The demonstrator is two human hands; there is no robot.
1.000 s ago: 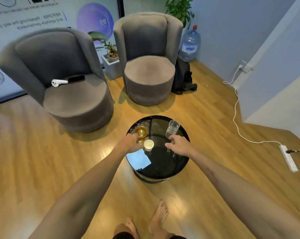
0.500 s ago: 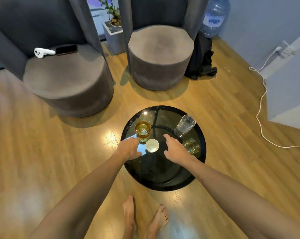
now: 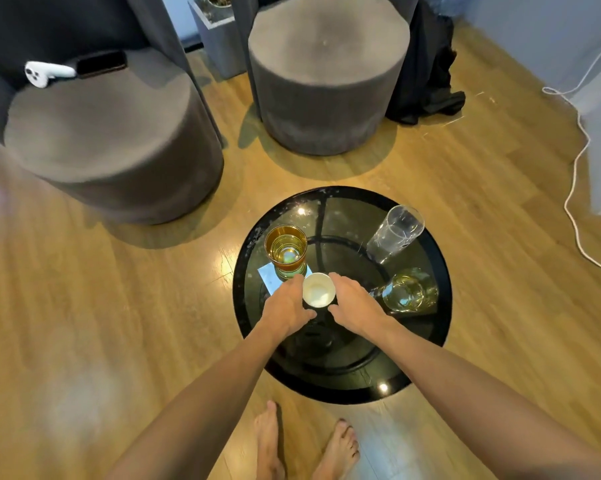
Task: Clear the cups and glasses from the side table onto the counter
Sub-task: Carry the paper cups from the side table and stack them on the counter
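A round black glass side table stands just in front of my bare feet. On it are an amber glass at the left, a small white cup in the middle, a tall clear glass at the back right and a short glass of pale liquid at the right. My left hand and right hand flank the white cup, with fingers and thumbs loosely curved on either side of it. I cannot tell whether they touch it. Neither hand holds anything.
Two grey round armchairs stand beyond the table. The left one carries a white controller and a dark phone. A black bag lies by the right chair. A white cable runs along the floor at right.
My view has tilted down and come closer to the table. Both hands have drawn in from the amber glass and the right-hand glasses to either side of the white cup.
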